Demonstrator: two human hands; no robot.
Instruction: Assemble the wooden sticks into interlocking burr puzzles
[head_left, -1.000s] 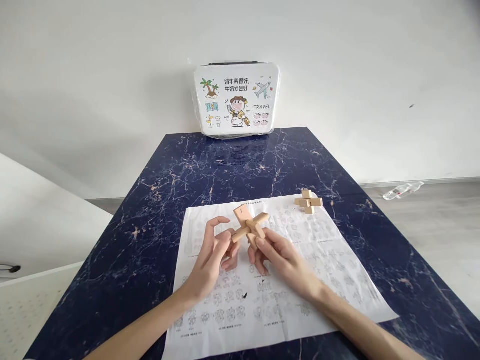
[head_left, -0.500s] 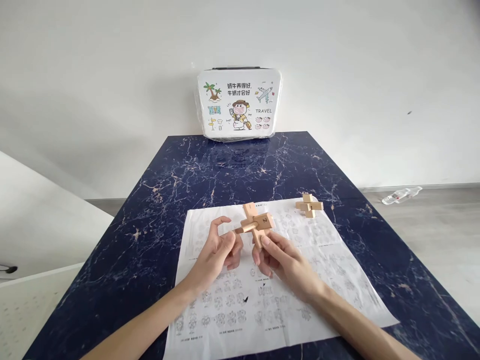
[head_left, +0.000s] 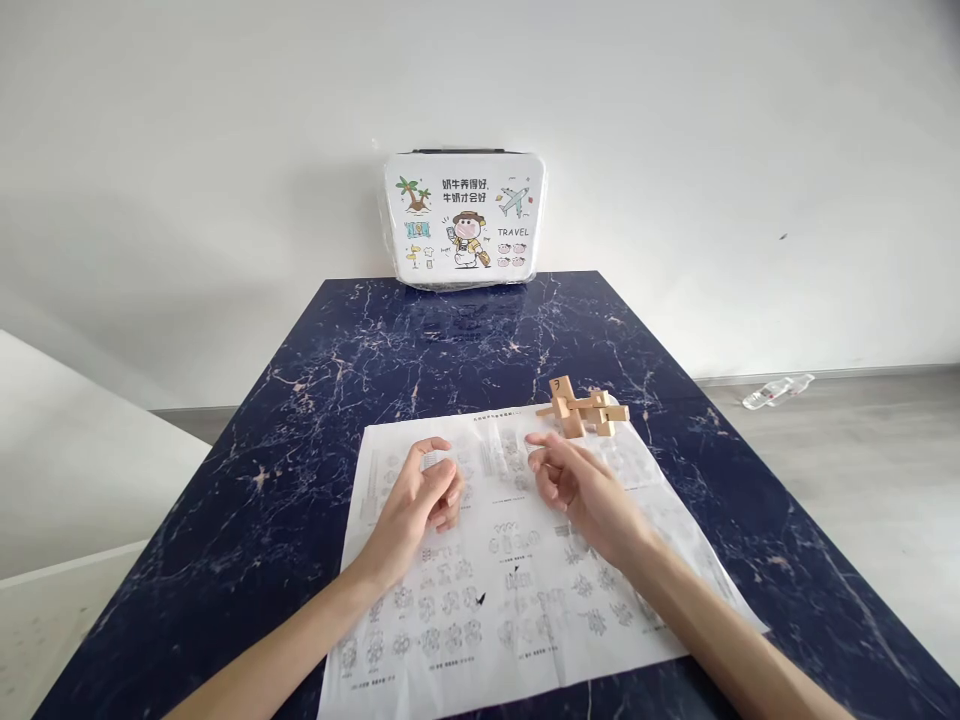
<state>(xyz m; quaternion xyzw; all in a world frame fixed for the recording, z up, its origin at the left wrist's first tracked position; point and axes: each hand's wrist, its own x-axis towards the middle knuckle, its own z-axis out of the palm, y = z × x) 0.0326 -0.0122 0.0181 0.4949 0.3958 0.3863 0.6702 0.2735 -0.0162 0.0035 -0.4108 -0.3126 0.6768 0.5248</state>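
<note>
Since the earlier frame, the larger wooden cross (head_left: 564, 410) has been moved from between the hands to the far edge of the printed sheet (head_left: 465, 655), near its right corner, its face marked 3 now being displayed. It is seen beside a smaller wooden cross (head_left: 606, 414) at that corner; whether the two are in contact cannot be told. The right hand (head_left: 574, 482), nearest to them over the sheet's right half, is partly curled with the index finger extended, and nothing is gripped. The left hand (head_left: 427, 490), over the sheet's left half, is loosely curled, and no piece is seen in it. The setting-down appears completed; such a release is judged best made with several arm ends bearing on the surface, the fingers being drawn straight back so that no arm is snagged or the neighbour nudged. The sheet is borne by a marbled table (head_left: 435, 375), beyond it a white case (head_left: 463, 218) is stood against the wall (head_left: 675, 180), and to its right, on the floor, a clear bottle (head_left: 776, 391) is seen.
</note>
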